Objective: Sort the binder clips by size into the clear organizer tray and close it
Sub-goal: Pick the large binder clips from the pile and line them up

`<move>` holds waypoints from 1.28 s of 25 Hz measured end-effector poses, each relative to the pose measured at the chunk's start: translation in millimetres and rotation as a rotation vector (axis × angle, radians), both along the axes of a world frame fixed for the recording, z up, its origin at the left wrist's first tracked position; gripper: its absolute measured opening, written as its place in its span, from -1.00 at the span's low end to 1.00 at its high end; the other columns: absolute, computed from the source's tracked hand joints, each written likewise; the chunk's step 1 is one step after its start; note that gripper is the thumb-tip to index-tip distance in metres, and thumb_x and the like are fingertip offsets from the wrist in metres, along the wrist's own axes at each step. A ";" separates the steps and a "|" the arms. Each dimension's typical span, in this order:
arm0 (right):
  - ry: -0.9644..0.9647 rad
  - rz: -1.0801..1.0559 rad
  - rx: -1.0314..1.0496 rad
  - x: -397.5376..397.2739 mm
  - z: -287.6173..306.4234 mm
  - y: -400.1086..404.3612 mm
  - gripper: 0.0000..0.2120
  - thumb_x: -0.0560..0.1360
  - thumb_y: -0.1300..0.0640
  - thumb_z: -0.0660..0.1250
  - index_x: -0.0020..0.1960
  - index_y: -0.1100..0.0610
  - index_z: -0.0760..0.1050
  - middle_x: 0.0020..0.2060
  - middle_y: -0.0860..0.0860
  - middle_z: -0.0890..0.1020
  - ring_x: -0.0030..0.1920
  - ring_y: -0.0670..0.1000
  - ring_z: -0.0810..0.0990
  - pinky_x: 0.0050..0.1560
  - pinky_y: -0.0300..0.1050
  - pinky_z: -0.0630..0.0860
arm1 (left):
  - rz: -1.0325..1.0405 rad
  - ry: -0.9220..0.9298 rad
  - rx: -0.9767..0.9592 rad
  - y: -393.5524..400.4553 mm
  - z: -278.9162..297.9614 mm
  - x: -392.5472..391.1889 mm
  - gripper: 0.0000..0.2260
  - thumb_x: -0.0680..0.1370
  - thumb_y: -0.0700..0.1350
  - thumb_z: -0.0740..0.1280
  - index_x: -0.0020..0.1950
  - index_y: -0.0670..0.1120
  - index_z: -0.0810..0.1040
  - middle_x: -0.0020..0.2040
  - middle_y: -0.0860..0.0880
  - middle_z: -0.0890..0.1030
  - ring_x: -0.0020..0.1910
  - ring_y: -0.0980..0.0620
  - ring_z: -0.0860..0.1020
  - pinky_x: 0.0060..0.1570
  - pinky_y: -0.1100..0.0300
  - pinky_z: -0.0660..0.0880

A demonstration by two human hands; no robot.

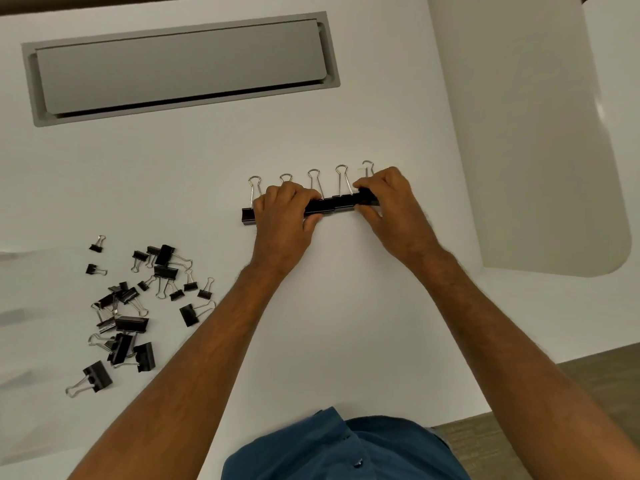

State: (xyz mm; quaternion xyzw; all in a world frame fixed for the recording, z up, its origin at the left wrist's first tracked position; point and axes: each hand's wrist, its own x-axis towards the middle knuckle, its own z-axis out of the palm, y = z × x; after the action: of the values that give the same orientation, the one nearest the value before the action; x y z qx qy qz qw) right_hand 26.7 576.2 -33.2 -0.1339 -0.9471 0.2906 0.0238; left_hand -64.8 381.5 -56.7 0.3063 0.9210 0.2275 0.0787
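Several large black binder clips (pixel 332 206) stand side by side in a row on the white table (pixel 346 306), their silver wire handles pointing away from me. My left hand (pixel 284 220) grips the left part of the row, fingers over the top and thumb in front. My right hand (pixel 384 206) pinches the clip at the right end of the row. A loose pile of black binder clips (pixel 135 306) of mixed sizes lies at the left. At the far left edge a faint clear shape (pixel 20 292) lies on the table; I cannot tell what it is.
A grey recessed cable hatch (pixel 180 67) with a closed flap is set into the table at the back left. A second white tabletop (pixel 540 150) lies at the right. The table's near edge runs along the lower right, with brown carpet (pixel 588 393) beyond it.
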 end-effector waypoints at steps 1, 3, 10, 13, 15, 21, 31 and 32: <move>-0.002 -0.029 0.001 1.9 1.1 6.5 -0.67 0.52 0.24 0.45 0.28 0.17 0.55 0.11 0.11 0.48 0.12 0.06 0.47 0.17 -0.18 0.45 | 0.002 -0.005 0.002 -0.1 0.0 -0.1 -0.76 0.54 0.01 0.41 0.19 0.06 0.56 0.09 0.05 0.53 0.08 -0.03 0.43 0.06 0.13 0.19; -0.031 -0.056 0.025 6.5 0.4 19.2 -0.67 0.53 0.27 0.42 0.29 0.18 0.54 0.14 0.12 0.48 0.15 0.08 0.48 0.18 -0.21 0.42 | 0.005 -0.007 0.009 -0.1 0.2 0.4 -0.77 0.54 0.01 0.41 0.19 0.06 0.56 0.08 0.05 0.53 0.07 -0.04 0.43 0.06 0.12 0.20; -0.078 0.013 0.106 10.0 -7.3 26.3 -0.66 0.54 0.30 0.40 0.30 0.17 0.56 0.12 0.14 0.51 0.14 0.13 0.45 0.11 -0.21 0.37 | 0.008 -0.005 0.012 0.1 -0.6 -0.1 -0.77 0.54 0.00 0.42 0.18 0.05 0.56 0.08 0.04 0.53 0.07 -0.04 0.44 0.06 0.09 0.24; -0.084 0.028 0.093 4.1 -5.6 20.8 -0.63 0.52 0.28 0.42 0.32 0.15 0.55 0.13 0.12 0.50 0.15 0.12 0.43 0.12 -0.09 0.47 | 0.006 -0.008 0.012 0.2 -0.8 0.3 -0.75 0.54 0.01 0.42 0.20 0.05 0.56 0.08 0.04 0.53 0.07 -0.04 0.44 0.06 0.11 0.22; -0.085 0.035 0.097 2.0 -4.0 18.3 -0.61 0.52 0.28 0.42 0.34 0.14 0.54 0.14 0.11 0.49 0.16 0.11 0.42 0.12 -0.07 0.49 | 0.008 -0.009 0.010 0.6 -0.6 0.4 -0.75 0.54 0.01 0.42 0.20 0.05 0.57 0.08 0.04 0.53 0.07 -0.04 0.44 0.06 0.10 0.23; -0.134 0.064 0.108 1.6 -0.1 13.3 -0.57 0.49 0.18 0.47 0.34 0.08 0.52 0.18 0.06 0.46 0.20 0.07 0.40 0.15 -0.11 0.46 | 0.012 -0.014 0.012 0.8 0.5 0.6 -0.76 0.53 0.00 0.42 0.19 0.06 0.57 0.08 0.04 0.53 0.08 -0.04 0.44 0.08 0.05 0.28; -0.071 0.012 0.163 3.2 -8.0 5.7 -0.71 0.53 0.17 0.44 0.25 0.12 0.59 0.11 0.09 0.52 0.11 0.10 0.45 0.01 -0.14 0.42 | 0.015 0.001 0.018 0.8 0.2 2.0 -0.77 0.53 -0.01 0.42 0.18 0.05 0.56 0.08 0.04 0.52 0.06 -0.03 0.43 0.05 0.13 0.20; -0.071 0.008 0.157 3.2 -7.8 5.6 -0.71 0.53 0.17 0.44 0.25 0.11 0.59 0.11 0.09 0.52 0.11 0.10 0.45 0.01 -0.15 0.42 | 0.015 0.000 0.016 0.9 0.5 1.9 -0.77 0.53 -0.01 0.42 0.18 0.05 0.56 0.08 0.04 0.52 0.07 -0.03 0.43 0.05 0.12 0.20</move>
State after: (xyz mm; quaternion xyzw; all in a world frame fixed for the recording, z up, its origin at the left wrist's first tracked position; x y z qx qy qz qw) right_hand 29.9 581.8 -41.1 -0.1379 -0.9679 0.2103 -0.0008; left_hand -62.9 382.3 -56.3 0.2998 0.9215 0.2354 0.0742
